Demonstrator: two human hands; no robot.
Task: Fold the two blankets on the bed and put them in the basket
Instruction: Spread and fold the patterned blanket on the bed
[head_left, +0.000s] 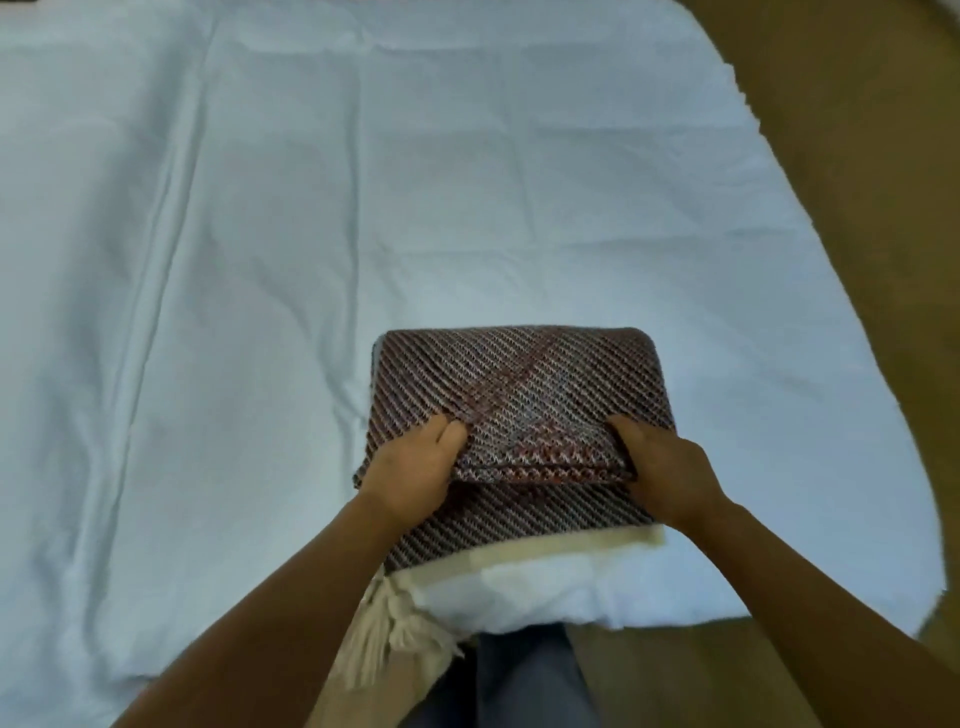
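Note:
A dark maroon and grey woven blanket (519, 387) lies folded into a thick rectangle near the front edge of the bed (260, 260). My left hand (415, 467) grips its left side, thumb on top and fingers tucked under the upper fold. My right hand (660, 467) grips the right side the same way. Under the woven blanket lies a cream blanket (545, 551) with tassels (384, 634) hanging over the bed's front edge. No basket is in view.
The bed is covered by a wrinkled white sheet. Brown floor (857, 208) runs along the right side and below the front edge. My legs in blue-grey trousers (519, 680) stand against the bed's front.

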